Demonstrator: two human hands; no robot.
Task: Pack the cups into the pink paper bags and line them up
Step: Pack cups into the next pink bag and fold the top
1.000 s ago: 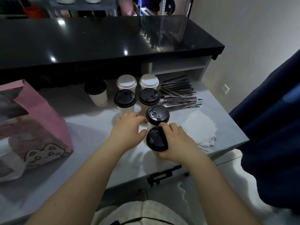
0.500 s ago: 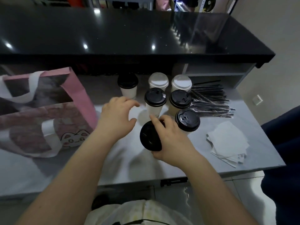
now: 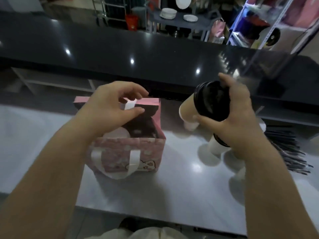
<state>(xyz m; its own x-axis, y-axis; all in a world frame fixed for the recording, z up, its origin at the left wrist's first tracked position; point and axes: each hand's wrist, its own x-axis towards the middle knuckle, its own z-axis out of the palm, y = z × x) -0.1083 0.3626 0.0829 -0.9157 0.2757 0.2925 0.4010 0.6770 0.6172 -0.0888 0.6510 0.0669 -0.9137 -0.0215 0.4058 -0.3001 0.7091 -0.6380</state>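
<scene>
Worktop (image 3: 181,183), pink bag (image 3: 127,152) — counter (image 3: 103,49) behind

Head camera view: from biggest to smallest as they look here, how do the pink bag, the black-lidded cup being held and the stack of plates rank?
1. pink bag
2. black-lidded cup
3. stack of plates, though it sits far back from the camera, so its true size is unsure.
</scene>
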